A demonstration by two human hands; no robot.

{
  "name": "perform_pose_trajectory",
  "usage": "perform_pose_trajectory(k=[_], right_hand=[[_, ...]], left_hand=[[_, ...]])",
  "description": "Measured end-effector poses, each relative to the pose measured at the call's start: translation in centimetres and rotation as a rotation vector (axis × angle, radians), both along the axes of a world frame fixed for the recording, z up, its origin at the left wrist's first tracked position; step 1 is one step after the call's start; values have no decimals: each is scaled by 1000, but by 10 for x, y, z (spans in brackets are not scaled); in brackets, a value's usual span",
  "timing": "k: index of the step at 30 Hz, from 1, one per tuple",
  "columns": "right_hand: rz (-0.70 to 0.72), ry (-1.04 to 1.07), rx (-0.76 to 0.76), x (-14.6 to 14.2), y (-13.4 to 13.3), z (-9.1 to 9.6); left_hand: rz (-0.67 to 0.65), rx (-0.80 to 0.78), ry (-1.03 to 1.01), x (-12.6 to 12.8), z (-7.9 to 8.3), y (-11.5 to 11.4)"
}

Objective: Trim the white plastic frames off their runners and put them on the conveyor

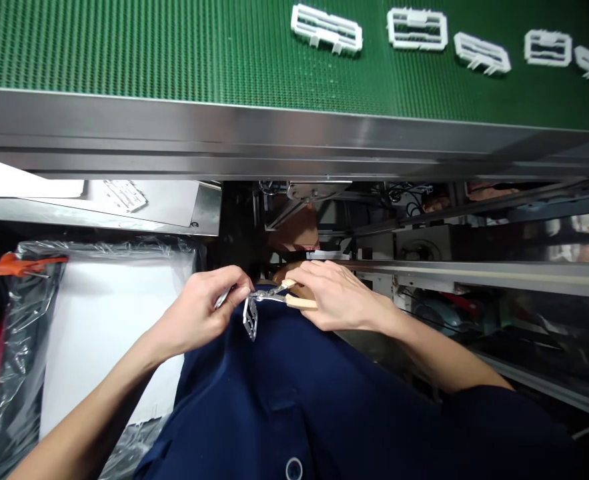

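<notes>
My left hand is closed in a pinch on a small white plastic frame part, which hangs down in front of my dark blue shirt. My right hand is closed around small metal cutters with tan handles. The cutter jaws meet the top of the plastic part between my two hands. Both hands sit close together below the steel edge of the conveyor.
A green conveyor belt runs across the top, carrying several white plastic frames at the right. Its steel rail lies below. A plastic-lined box with a white sheet stands at the left, with an orange clamp.
</notes>
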State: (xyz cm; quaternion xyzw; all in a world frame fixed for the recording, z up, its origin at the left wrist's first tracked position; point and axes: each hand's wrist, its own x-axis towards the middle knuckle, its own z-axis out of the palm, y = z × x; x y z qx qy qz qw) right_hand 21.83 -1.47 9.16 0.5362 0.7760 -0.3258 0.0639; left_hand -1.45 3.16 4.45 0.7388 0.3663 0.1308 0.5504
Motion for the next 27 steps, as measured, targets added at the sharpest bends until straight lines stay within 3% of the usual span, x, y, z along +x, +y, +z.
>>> perform_pose_trajectory(k=[10, 17, 21, 27], right_hand=[[238, -204, 50, -6, 16, 24], [297, -250, 22, -10, 27, 33], [201, -153, -71, -3, 31, 22], [-76, -118, -211, 21, 23, 2]], left_hand=[[-100, 108, 32, 1, 6, 1], [-97, 115, -14, 4, 2, -4], [8, -2, -25, 4, -3, -8], [131, -235, -155, 1, -18, -22]])
